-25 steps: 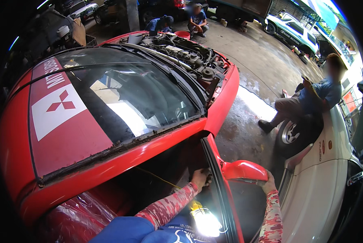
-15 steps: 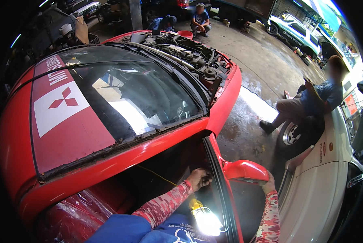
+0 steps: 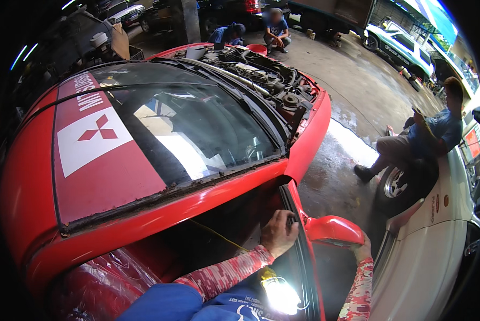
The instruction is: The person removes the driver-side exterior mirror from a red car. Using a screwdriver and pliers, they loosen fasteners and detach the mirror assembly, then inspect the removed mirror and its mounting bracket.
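A red side mirror (image 3: 333,229) juts from the front corner of the open red car door (image 3: 294,197). My right hand (image 3: 363,248) grips the outer end of its housing, with part of the fingers hidden behind it. On the inner side of the door, my left hand (image 3: 279,234) is closed at the black window-edge trim (image 3: 302,257), near the mirror's base. Its fingers are curled, and what they hold, if anything, is too small to name. A lit work lamp (image 3: 281,295) with a yellow handle hangs below my left forearm, against my blue shirt.
The red car's windshield (image 3: 197,117) and uncovered engine bay (image 3: 272,80) lie ahead. Plastic covers a red seat (image 3: 106,283). To the right stands a pale vehicle (image 3: 427,257), where a person (image 3: 432,128) sits on its front wheel. Two people crouch beyond, near a red bucket (image 3: 257,49).
My left hand has risen along the door's inner side and turned its back more into sight. My right hand stays on the mirror. The whole view has shifted slightly.
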`<state>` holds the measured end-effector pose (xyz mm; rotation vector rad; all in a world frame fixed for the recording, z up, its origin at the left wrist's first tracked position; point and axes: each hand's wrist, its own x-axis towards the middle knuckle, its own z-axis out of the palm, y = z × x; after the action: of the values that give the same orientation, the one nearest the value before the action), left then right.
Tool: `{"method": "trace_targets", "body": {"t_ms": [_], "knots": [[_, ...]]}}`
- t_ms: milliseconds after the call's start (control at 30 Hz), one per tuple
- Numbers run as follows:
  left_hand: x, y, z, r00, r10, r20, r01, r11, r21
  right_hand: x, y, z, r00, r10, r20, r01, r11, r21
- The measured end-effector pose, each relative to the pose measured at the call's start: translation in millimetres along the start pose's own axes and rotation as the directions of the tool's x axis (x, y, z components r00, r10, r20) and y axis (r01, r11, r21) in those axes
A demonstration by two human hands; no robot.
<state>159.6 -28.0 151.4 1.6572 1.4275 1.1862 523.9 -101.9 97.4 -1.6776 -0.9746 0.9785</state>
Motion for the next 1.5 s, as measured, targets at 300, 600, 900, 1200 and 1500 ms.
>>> {"method": "trace_targets", "body": {"t_ms": [300,600,900,1200,1500], "knots": [[62.6,51.9,23.8,0.676,0.128,0.726,-0.37,0.911,0.184,0.9,2.2,4.4,0.999,-0.002,-0.036,0.002,1.0,-0.001],[74.2,60.9,61.3,0.565,-0.039,0.824,-0.396,0.864,0.312,-4.8,-0.7,8.5,0.987,0.115,-0.112,-0.109,0.992,0.059],[78.4,59.2,65.4,0.534,-0.068,0.843,-0.325,0.904,0.279,-12.6,-8.3,15.4,0.981,0.169,-0.092,-0.15,0.97,0.189],[83.6,67.5,70.2,0.551,-0.009,0.835,-0.401,0.874,0.274,-5.9,-18.1,14.5,0.952,0.285,-0.114,-0.258,0.944,0.205],[93.7,60.2,96.5,0.507,0.055,0.86,-0.489,0.84,0.235,-7.0,6.8,10.7,0.94,0.302,-0.158,-0.249,0.925,0.286]]}}
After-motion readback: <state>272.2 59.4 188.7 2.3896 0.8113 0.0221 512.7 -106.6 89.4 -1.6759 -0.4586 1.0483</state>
